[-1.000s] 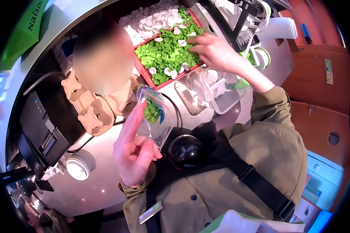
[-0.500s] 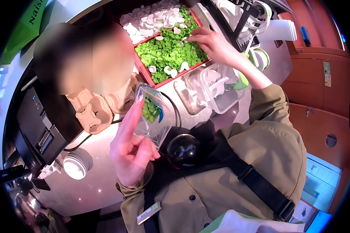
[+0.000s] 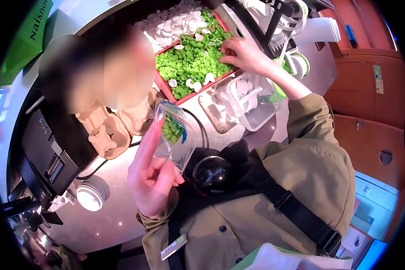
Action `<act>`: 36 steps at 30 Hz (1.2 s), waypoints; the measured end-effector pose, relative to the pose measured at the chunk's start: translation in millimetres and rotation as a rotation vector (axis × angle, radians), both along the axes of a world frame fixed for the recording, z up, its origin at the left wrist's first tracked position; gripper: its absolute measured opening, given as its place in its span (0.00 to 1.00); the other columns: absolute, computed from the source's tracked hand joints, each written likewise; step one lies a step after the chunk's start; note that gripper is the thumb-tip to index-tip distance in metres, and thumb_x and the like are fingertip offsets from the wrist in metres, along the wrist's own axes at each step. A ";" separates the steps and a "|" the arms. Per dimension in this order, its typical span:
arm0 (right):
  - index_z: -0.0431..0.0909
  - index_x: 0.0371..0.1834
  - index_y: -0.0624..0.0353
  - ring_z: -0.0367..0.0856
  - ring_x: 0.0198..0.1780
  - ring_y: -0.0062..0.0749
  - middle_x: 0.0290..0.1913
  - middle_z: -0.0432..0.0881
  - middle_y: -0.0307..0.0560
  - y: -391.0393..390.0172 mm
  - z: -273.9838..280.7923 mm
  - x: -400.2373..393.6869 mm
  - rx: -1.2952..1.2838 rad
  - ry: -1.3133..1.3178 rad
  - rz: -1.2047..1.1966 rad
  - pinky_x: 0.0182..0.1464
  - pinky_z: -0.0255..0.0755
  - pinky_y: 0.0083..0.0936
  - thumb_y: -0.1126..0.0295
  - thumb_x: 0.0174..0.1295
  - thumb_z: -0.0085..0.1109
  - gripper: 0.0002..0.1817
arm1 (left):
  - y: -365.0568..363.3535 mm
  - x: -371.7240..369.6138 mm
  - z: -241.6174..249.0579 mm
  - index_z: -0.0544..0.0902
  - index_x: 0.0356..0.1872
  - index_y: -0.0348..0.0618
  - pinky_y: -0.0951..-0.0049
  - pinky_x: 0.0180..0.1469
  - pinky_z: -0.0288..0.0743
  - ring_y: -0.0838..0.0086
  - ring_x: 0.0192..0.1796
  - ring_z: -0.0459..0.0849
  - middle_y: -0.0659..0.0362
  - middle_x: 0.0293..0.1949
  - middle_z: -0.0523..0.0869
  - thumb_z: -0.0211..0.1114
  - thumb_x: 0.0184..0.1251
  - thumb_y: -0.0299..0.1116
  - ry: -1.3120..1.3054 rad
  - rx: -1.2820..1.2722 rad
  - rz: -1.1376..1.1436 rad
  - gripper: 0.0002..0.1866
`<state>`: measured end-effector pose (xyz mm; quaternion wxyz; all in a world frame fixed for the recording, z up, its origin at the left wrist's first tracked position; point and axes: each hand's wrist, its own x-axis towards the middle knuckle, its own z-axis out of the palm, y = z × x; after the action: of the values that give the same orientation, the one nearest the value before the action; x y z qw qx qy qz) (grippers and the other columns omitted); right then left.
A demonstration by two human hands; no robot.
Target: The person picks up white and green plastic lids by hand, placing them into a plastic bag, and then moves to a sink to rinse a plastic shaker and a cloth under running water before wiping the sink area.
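My left hand [image 3: 153, 180] grips the lower edge of a clear zip bag [image 3: 181, 150] between curled fingers and thumb, its index finger stretched up along the side. Small green plastic pieces [image 3: 171, 130] lie inside the bag. My right hand [image 3: 247, 55] reaches over the red tray [image 3: 168, 92], at its right side. Its fingers are bent and drawn together among loose green pieces [image 3: 189, 60]; whatever is between the fingertips is hidden. Several white pieces lie scattered on the green ones, and a heap of white pieces [image 3: 173, 23] fills the tray's far compartment.
Clear plastic containers [image 3: 252, 103] with white items stand right of the tray. Cardboard cup carriers [image 3: 110, 135] and a stack of white lids [image 3: 91, 193] are on the left. A black cable [image 3: 200, 119] runs behind the bag. White cups [image 3: 321, 30] lie at the far right.
My right hand has shifted slightly right and its fingers are more bent; the white piece by its fingertips is no longer visible there. My left hand keeps its hold on the bag.
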<state>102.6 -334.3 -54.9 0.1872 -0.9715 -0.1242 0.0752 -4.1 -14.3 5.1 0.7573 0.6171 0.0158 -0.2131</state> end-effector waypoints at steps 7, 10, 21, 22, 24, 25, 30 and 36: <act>0.76 0.35 0.63 0.77 0.36 0.46 0.32 0.77 0.52 -1.8 1.9 -0.9 -0.026 -0.022 0.066 0.40 0.70 0.35 0.67 0.50 0.60 0.13 | 2.7 2.0 2.2 0.59 0.62 0.26 0.89 0.20 0.65 0.87 0.18 0.71 0.48 0.58 0.72 0.45 0.49 0.16 -0.014 0.027 -0.043 0.32; 0.76 0.38 0.63 0.77 0.37 0.46 0.34 0.77 0.52 0.3 1.3 0.8 -0.075 0.014 0.046 0.41 0.70 0.36 0.65 0.50 0.59 0.14 | 2.3 1.8 2.5 0.61 0.62 0.28 0.87 0.21 0.67 0.85 0.19 0.73 0.47 0.59 0.70 0.44 0.48 0.14 -0.034 0.014 -0.035 0.32; 0.74 0.34 0.68 0.77 0.25 0.40 0.22 0.76 0.52 0.3 23.8 2.1 0.102 0.122 -0.209 0.32 0.70 0.28 0.72 0.51 0.55 0.10 | 7.0 2.1 -4.0 0.62 0.61 0.29 0.88 0.20 0.66 0.86 0.18 0.73 0.50 0.55 0.74 0.43 0.47 0.14 -0.063 -0.021 -0.050 0.32; 0.74 0.33 0.68 0.77 0.25 0.39 0.22 0.77 0.52 -0.5 25.2 2.7 0.104 0.132 -0.191 0.33 0.70 0.28 0.72 0.51 0.55 0.10 | 6.9 2.0 -3.9 0.63 0.61 0.29 0.88 0.20 0.67 0.86 0.18 0.73 0.50 0.56 0.73 0.43 0.47 0.14 -0.078 -0.022 -0.046 0.32; 0.74 0.33 0.68 0.77 0.25 0.37 0.23 0.77 0.51 0.4 27.6 2.5 0.116 0.152 -0.159 0.33 0.71 0.27 0.72 0.52 0.55 0.09 | 7.1 2.2 -2.5 0.64 0.61 0.30 0.88 0.20 0.67 0.86 0.18 0.73 0.49 0.58 0.71 0.43 0.46 0.14 -0.109 -0.019 -0.042 0.32; 0.75 0.32 0.67 0.76 0.24 0.32 0.22 0.77 0.49 -1.1 26.2 3.6 0.091 0.122 -0.093 0.32 0.70 0.25 0.72 0.53 0.55 0.08 | 7.8 1.7 -2.1 0.64 0.60 0.30 0.88 0.20 0.67 0.86 0.18 0.74 0.49 0.58 0.70 0.43 0.46 0.14 -0.113 -0.025 -0.042 0.32; 0.74 0.39 0.68 0.72 0.25 0.23 0.28 0.78 0.45 3.4 32.8 10.0 0.372 0.254 -0.212 0.32 0.68 0.18 0.73 0.58 0.52 0.10 | 9.4 1.3 0.0 0.64 0.60 0.29 0.88 0.21 0.67 0.86 0.19 0.74 0.49 0.59 0.69 0.43 0.46 0.14 -0.141 -0.031 -0.007 0.32; 0.71 0.39 0.71 0.74 0.39 0.33 0.44 0.76 0.57 11.7 18.6 13.5 1.757 0.565 -0.391 0.44 0.69 0.24 0.69 0.57 0.45 0.14 | 13.7 -0.3 4.1 0.61 0.61 0.26 0.88 0.21 0.68 0.86 0.19 0.74 0.48 0.59 0.70 0.43 0.47 0.14 -0.126 -0.021 0.016 0.32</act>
<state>116.1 -322.7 -36.3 0.8850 -0.4320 0.0786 0.1545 -4.4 -0.6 9.1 0.7649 0.6211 -0.0292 -0.1682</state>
